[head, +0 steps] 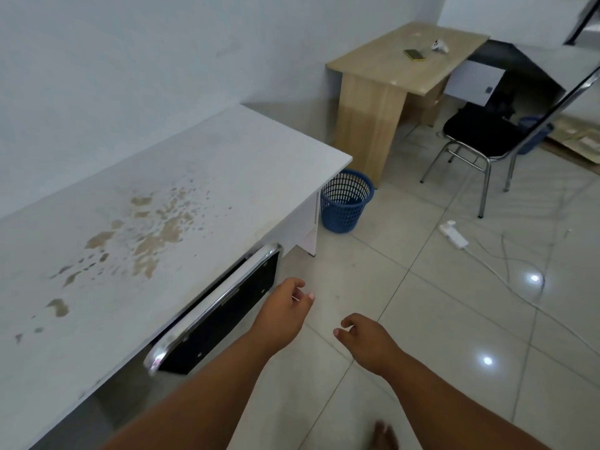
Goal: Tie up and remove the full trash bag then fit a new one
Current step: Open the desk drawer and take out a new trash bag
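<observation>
A blue mesh trash basket [345, 203] stands on the floor at the far corner of the white desk [162, 222]. No bag shows in it from here. A second blue basket [532, 133] is partly hidden behind the far chair. My left hand [285, 311] hangs over the floor tiles with loosely curled fingers and holds nothing. My right hand [368, 339] is beside it, fingers also loosely curled and empty. Both hands are well short of the near basket.
A black chair with a chrome frame [224, 306] is pushed under the stained white desk. A wooden desk [399, 66] and another black chair [480, 134] stand farther back. A white power strip [454, 235] and cables lie on the tiled floor at right.
</observation>
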Available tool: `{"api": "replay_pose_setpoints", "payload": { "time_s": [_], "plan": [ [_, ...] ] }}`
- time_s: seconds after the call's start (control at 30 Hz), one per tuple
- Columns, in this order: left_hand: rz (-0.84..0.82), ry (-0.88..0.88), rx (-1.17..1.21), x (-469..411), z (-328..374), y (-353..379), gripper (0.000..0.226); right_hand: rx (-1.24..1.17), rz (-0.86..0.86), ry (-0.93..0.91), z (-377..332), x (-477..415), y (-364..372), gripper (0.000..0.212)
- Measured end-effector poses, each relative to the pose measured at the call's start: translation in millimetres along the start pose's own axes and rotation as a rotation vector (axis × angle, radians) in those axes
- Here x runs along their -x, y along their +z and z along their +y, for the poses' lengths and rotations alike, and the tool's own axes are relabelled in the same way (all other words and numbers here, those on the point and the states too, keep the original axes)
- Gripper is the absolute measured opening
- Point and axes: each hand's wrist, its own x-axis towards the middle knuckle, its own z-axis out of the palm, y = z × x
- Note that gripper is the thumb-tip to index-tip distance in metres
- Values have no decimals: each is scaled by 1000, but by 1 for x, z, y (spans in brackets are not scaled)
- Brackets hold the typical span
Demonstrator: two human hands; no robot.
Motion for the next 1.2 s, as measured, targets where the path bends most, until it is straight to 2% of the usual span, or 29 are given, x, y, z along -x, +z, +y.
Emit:
{"api": "replay_pose_setpoints", "payload": {
  "time_s": [0.17, 0.5, 0.73, 0.87, 1.07, 1.2],
  "plan": [
    [59, -41, 12, -77, 35, 31, 38, 41, -18, -60, 17, -77, -72, 40],
    [346, -158, -2, -205, 87, 64, 41, 132, -134, -221, 9, -232, -216, 37],
    [546, -257, -58, -279, 86, 50, 44, 170, -170, -326, -41, -345, -254, 34],
    [593, -300, -126, -308, 81, 52, 49, 250, -175, -434, -62, -395, -263, 42],
    [670, -353, -290, -324, 74, 69, 60, 419, -130, -753, -74, -438, -272, 46],
    [636, -434, -460, -327, 58, 83, 95, 543, -49, -1043, -75, -465, -269, 52]
  ]
}}
